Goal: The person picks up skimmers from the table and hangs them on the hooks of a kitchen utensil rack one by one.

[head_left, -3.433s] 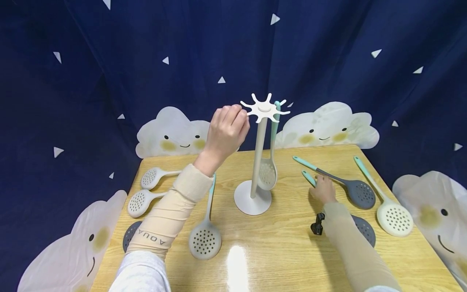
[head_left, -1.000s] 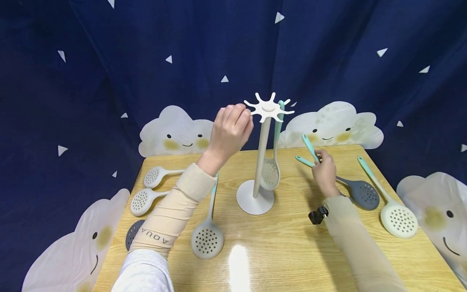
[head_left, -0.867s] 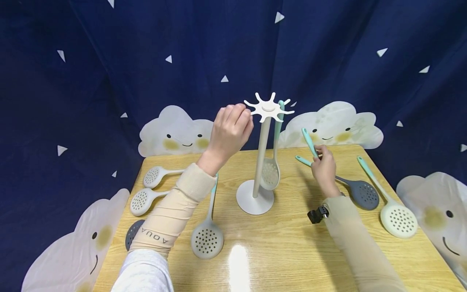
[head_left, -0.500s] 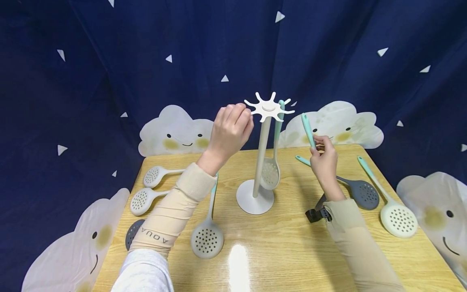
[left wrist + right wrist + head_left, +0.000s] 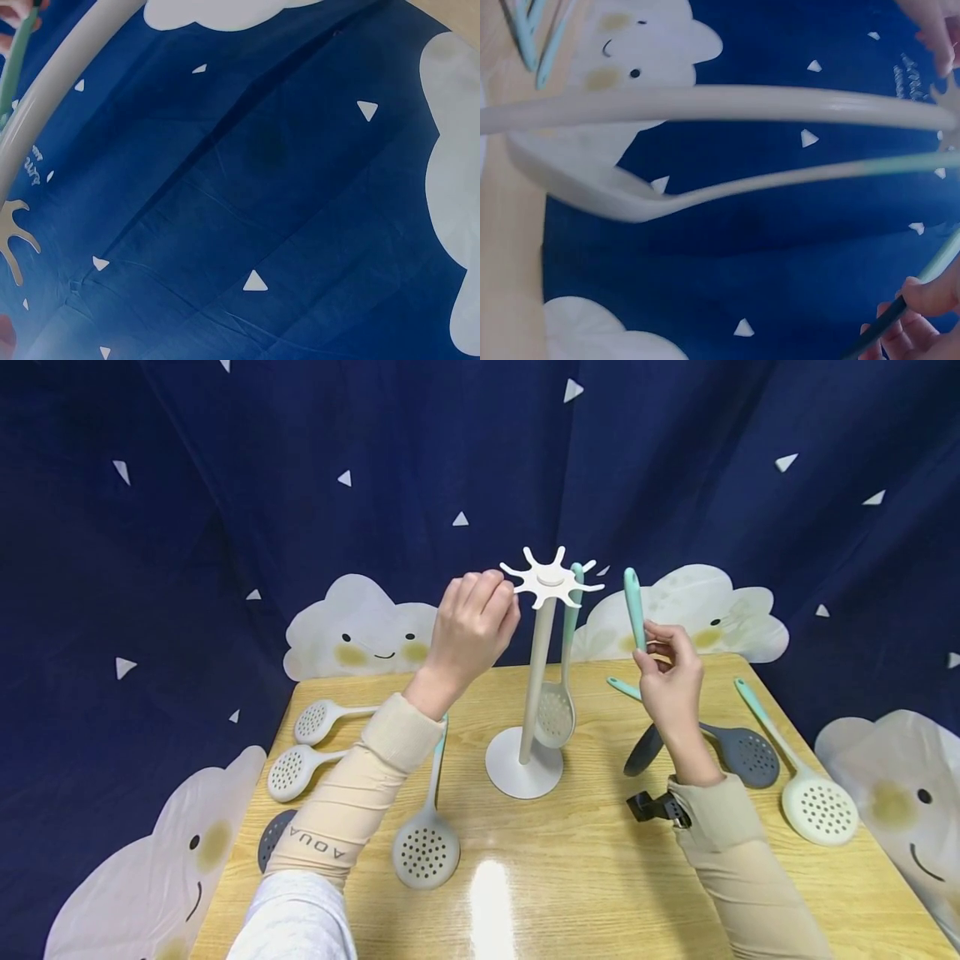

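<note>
My left hand (image 5: 474,625) pinches one hook of the white utensil rack (image 5: 537,685) at its star-shaped top; the fingertips are partly hidden in the head view. A light grey skimmer (image 5: 555,714) with a mint handle hangs from a hook on the rack's right side. To the right, my right hand (image 5: 672,681) holds a dark grey skimmer (image 5: 643,752) by its mint handle between thumb and fingers. It is upright, handle end up near hook height, its head hanging below, partly behind the wrist. In the right wrist view the thumb presses on this skimmer's handle (image 5: 939,259).
On the wooden table (image 5: 570,893) lie a dark grey skimmer (image 5: 750,758) and a cream skimmer (image 5: 820,810) at the right. Left of the rack are a grey skimmer (image 5: 425,853), two pale skimmers (image 5: 312,722) and a dark one (image 5: 273,839), partly under the left arm.
My right hand has taken the nearer dark grey skimmer off the table and raised it, turning it upright. The left hand has kept its hold on the rack's hook.
</note>
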A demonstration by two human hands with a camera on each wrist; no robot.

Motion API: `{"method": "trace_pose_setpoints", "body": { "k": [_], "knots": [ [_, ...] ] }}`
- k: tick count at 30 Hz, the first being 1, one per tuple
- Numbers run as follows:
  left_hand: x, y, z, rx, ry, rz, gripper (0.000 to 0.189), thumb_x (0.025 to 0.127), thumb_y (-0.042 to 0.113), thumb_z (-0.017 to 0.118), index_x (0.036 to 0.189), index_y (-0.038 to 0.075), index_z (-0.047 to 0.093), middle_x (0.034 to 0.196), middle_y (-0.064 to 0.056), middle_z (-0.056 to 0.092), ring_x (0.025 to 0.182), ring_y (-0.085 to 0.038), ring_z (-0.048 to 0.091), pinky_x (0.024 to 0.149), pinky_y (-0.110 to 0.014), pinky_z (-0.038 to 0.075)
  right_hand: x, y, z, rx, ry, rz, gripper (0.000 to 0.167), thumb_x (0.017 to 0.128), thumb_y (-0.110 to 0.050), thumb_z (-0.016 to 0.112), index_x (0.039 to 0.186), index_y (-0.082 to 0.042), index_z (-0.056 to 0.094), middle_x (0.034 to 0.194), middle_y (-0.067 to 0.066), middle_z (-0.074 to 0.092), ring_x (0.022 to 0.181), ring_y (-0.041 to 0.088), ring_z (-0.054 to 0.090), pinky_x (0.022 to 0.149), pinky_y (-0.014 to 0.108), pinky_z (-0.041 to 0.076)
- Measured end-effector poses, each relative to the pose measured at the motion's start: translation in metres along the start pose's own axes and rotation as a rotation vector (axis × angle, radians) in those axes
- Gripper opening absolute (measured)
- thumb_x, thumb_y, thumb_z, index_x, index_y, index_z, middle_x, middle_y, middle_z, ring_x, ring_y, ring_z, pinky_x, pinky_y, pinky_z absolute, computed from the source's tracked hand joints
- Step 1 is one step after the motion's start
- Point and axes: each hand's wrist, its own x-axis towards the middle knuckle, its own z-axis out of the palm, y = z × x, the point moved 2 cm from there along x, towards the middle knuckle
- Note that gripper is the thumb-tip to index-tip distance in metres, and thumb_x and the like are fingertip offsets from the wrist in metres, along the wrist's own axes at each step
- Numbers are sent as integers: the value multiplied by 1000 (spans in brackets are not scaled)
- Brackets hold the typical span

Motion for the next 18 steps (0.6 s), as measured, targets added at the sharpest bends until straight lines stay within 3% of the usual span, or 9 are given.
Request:
{"method": "trace_pose_setpoints", "body": {
  "k": [7, 18],
  "knots": [
    [0, 0, 0, -6, 7, -5, 10, 86, 4, 48, 81, -1, 54, 83, -12, 57, 71, -27, 50, 61, -34, 41, -2, -21, 0, 65, -12, -12, 34, 80, 14, 57, 113, 4, 59, 93, -11, 54, 82, 5, 55, 63, 14, 44],
    [0, 0, 0, -10, 10, -6, 12, 87, 5, 46, 81, -1, 54, 83, -12, 57, 71, -27, 51, 61, -34, 41, -7, -38, 2, 111, -40, -72, 32, 78, 17, 58, 108, 7, 59, 92, -11, 57, 79, 3, 58, 59, 12, 44]
  ]
}}
